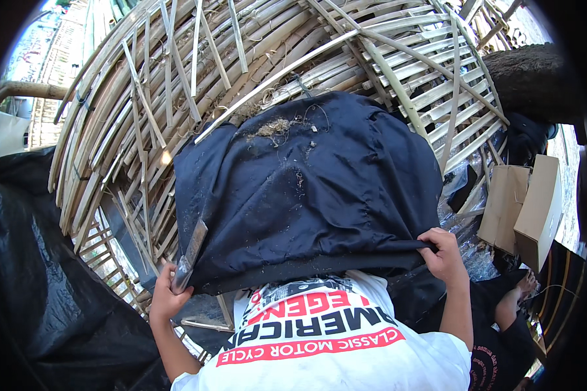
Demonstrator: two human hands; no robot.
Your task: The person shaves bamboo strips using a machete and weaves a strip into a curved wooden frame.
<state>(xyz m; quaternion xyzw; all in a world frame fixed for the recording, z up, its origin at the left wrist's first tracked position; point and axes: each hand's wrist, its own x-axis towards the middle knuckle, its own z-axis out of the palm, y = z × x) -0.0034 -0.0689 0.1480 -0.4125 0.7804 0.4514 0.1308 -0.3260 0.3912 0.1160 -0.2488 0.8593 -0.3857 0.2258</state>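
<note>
A dark navy cloth [319,176] is spread in front of my body, creased, with a small clump of pale fibres and shavings [275,128] on its upper part. At the cloth's lower right edge, my right hand [442,253] pinches the rolled hem between thumb and fingers. My left hand [168,293] is closed at the cloth's lower left corner, around a long flat tool like a knife [192,251], brownish at the far end and grey nearer my fingers. Whether this hand also grips the cloth cannot be made out.
Beyond the cloth lie many split bamboo strips [241,85], with a slatted bamboo panel [453,85] at the right. A thick log [535,81] and an open cardboard box [535,208] stand right. Black plastic sheeting [39,280] covers the left. A bare foot [512,300] shows lower right.
</note>
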